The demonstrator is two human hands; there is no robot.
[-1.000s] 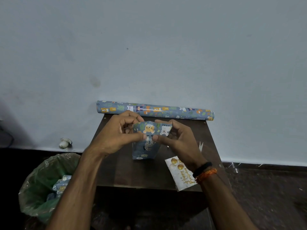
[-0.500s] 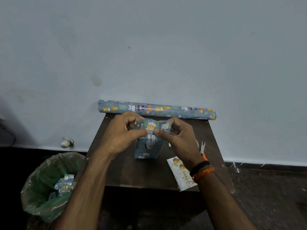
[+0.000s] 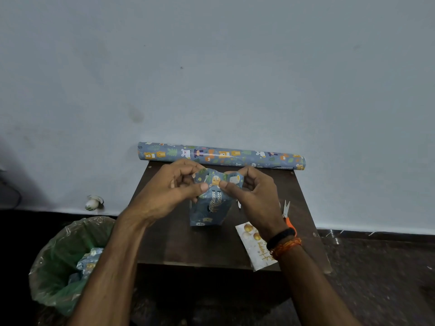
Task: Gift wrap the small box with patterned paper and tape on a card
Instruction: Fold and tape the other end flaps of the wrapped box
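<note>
1. Box (image 3: 211,208), already sleeved in patterned paper, stood upright near the middle of the surface (image 3: 174,241), with its open paper end raised toward the camera.
2. Left hand (image 3: 169,196) pinched the left part of that raised paper end between thumb and curled fingers.
3. Right hand (image 3: 254,196) pinched the right part in the same manner; both thumbs met on the near face, just above the box body.
4. Step in hand, as judged: folding the top end flaps closed. The body wrap appeared complete.
5. Next move probably calls for creasing the flaps flat onto the box top and holding them with one hand while tape is fetched; no tape was identifiable.
6. Card (image 3: 256,250) lay at the near right edge, scissors (image 3: 287,215) by the right edge, and the paper roll (image 3: 221,156) along the far edge.
</note>
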